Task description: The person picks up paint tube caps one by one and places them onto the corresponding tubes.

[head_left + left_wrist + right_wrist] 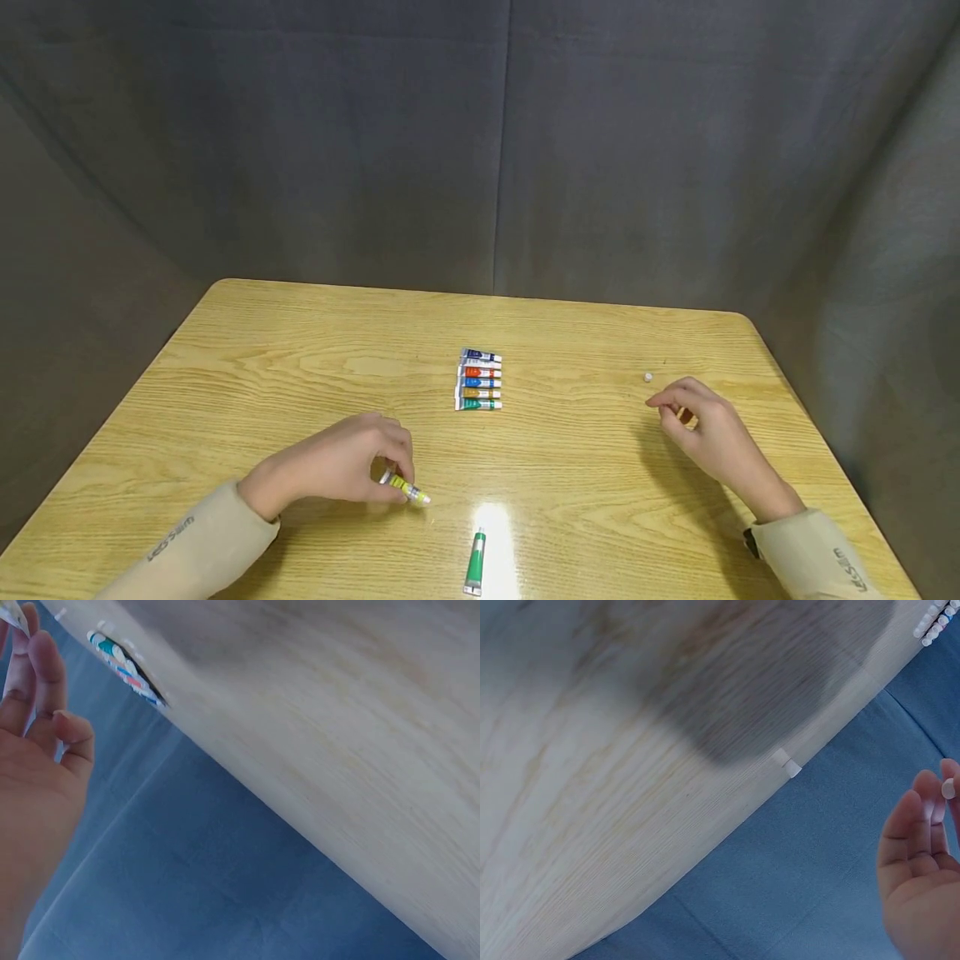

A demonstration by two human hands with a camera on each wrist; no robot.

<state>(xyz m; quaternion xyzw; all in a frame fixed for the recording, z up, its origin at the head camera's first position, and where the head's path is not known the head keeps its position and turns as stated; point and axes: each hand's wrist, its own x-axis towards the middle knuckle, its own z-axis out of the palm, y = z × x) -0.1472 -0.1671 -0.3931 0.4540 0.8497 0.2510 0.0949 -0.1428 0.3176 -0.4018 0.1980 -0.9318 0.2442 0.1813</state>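
Note:
My left hand point(352, 458) pinches a yellow paint tube point(407, 488) between thumb and fingers, its pale tip tilted down to the right, low over the table. In the left wrist view just the tube's crimped end point(16, 616) shows at the top left corner. Out to the right, my right hand point(708, 429) is raised over the table with thumb and forefinger together. A small white cap point(949, 789) appears between those fingertips in the right wrist view. Another white cap point(648, 377) sits on the table just beyond this hand.
Several paint tubes point(480, 383) lie side by side in a column at mid-table, white caps facing right. A green paint tube point(476, 562) lies near the front, its narrow tip pointing away. Beyond the wooden table point(337, 333) hangs a dark grey curtain point(375, 167).

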